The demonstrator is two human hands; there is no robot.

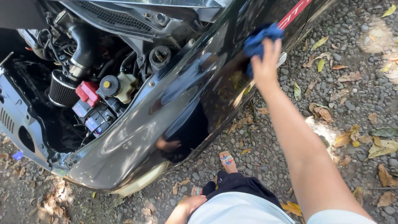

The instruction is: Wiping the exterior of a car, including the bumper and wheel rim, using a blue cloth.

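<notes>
a person stands beside a black car, seen from above through their own eyes. their right hand (pixel 265 66) is stretched out in front of them, fingers closed over a bunched blue cloth (pixel 259 39) and pressing it flat against the glossy black fender (pixel 182 99) near the door edge. the cloth sits high on the side of the car, just below a red stripe (pixel 292 14) on the body. the left hand (pixel 188 205) hangs low by the person's hip, near the bottom of the view; i cannot tell whether it is open or closed, and it seems to hold nothing.

the bonnet is up, showing the engine bay: a cone air filter (pixel 62 89), a black intake hose (pixel 85 45), a battery with a red terminal cover (pixel 88 93), and a pale fluid tank with a black and yellow cap (pixel 124 85). the car stands on grey gravel (pixel 356 95) scattered with dry yellow and brown leaves. one foot in a patterned sandal (pixel 226 159) shows below, just beside the fender.
</notes>
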